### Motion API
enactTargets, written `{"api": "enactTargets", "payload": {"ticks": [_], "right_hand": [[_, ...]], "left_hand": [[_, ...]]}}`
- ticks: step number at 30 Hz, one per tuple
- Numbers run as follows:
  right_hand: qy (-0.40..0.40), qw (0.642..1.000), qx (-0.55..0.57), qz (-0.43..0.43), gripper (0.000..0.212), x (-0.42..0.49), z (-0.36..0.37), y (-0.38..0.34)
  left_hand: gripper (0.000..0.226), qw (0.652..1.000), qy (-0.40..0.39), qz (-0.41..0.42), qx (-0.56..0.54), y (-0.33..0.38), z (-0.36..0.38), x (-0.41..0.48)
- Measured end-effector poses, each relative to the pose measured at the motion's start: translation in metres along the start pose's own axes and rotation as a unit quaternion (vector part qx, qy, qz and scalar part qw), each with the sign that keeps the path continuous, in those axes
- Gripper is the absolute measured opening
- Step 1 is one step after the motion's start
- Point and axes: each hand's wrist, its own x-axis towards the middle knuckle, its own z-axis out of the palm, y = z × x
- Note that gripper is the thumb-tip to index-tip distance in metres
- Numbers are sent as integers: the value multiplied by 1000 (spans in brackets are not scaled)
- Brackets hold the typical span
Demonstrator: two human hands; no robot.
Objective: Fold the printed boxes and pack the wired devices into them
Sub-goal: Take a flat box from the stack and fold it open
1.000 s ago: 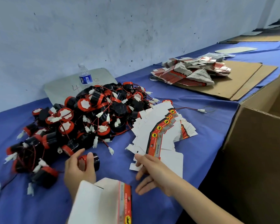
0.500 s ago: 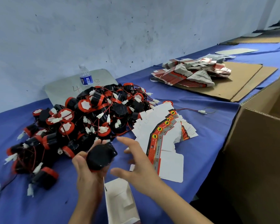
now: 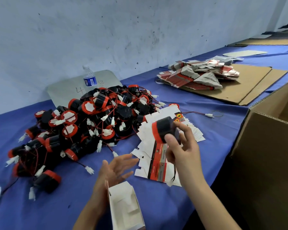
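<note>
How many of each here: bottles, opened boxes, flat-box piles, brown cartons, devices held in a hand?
bottle: 1
opened box: 1
flat-box piles: 2, the near pile and the far pile
brown carton: 1
device held in the right hand: 1
Total: 6
</note>
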Motion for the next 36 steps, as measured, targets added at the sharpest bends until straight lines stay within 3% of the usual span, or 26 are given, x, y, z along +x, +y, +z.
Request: {"api": "enactTargets", "payload": {"ticks": [6,9,11,15,19,21,24,28,32,36], "right_hand": [[-187,970,-148,-40,61,-30,-12,6],[-256,941,-216,-41,49,-51,-5,17],[-286,920,-265,-36,38,-64,-2,23],[-297,886,-355,-4,28,-78,0,33],[-253,852,-453,-66,24,-83,-1,46],[-195,877,-432,-83,23,-81,3,51],[-89,909,-396,-90,25,-72,8,58],[-59,919,-383,-69,31,-64,16,64],[-88,923,-373,-26,53,-56,11,54],[-172,869,-442,-143,71,-48,4,35]], "left_hand": [[98,998,-50,-17,-29,-17,1,-6],[85,985,-46,-49,-158,-25,7,-7],[89,984,-11,-34,-177,-26,9,-7],[104,988,136,67,-27,-22,4,0],[43,949,261,150,93,-29,1,1],[40,933,288,180,120,-30,-1,1],[61,958,181,194,112,-28,3,-3],[96,939,53,183,285,-41,6,-5],[100,953,63,147,259,-41,3,-2],[92,960,64,118,247,-41,2,2]]}}
